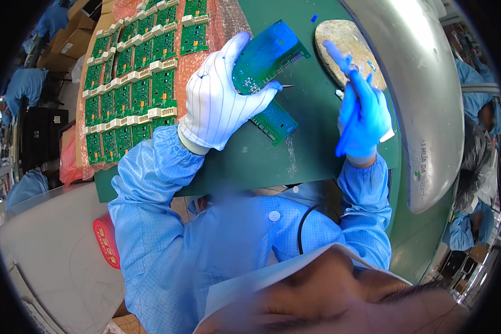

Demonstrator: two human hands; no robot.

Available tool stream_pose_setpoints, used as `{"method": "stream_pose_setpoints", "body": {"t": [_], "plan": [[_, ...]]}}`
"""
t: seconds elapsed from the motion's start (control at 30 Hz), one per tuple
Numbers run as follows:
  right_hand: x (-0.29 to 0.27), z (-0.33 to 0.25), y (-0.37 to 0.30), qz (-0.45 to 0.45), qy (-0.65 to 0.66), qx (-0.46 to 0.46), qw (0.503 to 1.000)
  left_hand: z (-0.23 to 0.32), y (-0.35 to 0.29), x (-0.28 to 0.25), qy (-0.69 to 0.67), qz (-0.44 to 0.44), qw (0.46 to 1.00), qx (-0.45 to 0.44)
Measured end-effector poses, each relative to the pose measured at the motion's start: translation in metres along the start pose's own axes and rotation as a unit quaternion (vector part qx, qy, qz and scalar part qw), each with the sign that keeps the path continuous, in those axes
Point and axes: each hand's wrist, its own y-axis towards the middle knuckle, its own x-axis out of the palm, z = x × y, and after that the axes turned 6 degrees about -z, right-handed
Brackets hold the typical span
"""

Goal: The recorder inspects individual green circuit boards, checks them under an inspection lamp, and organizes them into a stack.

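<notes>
Over the desk point(245, 173) I see the left hand point(217, 94) pinching the green circuit board point(270, 53), its upper part slanting away rightward; the right hand point(364, 117), fingers bunched around a blurred blue tool point(335, 54), hangs apart, rightward.

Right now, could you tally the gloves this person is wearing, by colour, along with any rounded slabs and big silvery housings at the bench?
White striped glove, on the left hand: 1
Blue glove, on the right hand: 1
Rounded stone-like slab: 1
Curved silvery housing: 1
Total: 4
</notes>
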Motion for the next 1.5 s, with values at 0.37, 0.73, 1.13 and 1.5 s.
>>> {"method": "stream_pose_setpoints", "body": {"t": [0.37, 0.73, 1.13, 1.5], "plan": [[0.001, 0.016, 0.019, 0.003, -0.145, 0.126, 0.981, 0.004, 0.002, -0.012, -0.061, -0.021, 0.998, 0.026], [0.007, -0.017, 0.046, -0.05, 0.419, 0.257, 0.87, -0.002, 0.001, -0.013, -0.215, -0.149, 0.965, -0.025], [0.009, -0.011, 0.037, -0.028, 0.481, 0.268, 0.834, 0.004, 0.004, -0.01, -0.429, -0.211, 0.859, -0.181], [0.006, -0.021, 0.018, 0.141, 0.336, 0.186, 0.913, -0.001, 0.015, -0.024, -0.494, -0.284, 0.775, -0.273]]}}
